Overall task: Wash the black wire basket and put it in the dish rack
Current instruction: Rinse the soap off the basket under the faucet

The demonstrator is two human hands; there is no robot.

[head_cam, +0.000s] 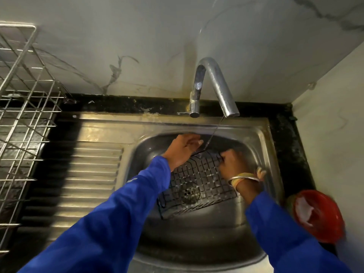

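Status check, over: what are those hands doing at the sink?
Left hand, right hand both grip black wire basket at far edge. Basket in sink, tap stream hitting it. Dish rack waiting left; nothing blocking.

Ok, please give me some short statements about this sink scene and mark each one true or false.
The black wire basket lies in the sink. True.
The faucet is turned off. False: a thin stream of water runs from it.
The basket is already in the dish rack. False: it is in the sink; the rack stands to the left.
Both the left hand and the right hand hold the basket. True.
The red container is left of the sink. False: it is on the right.
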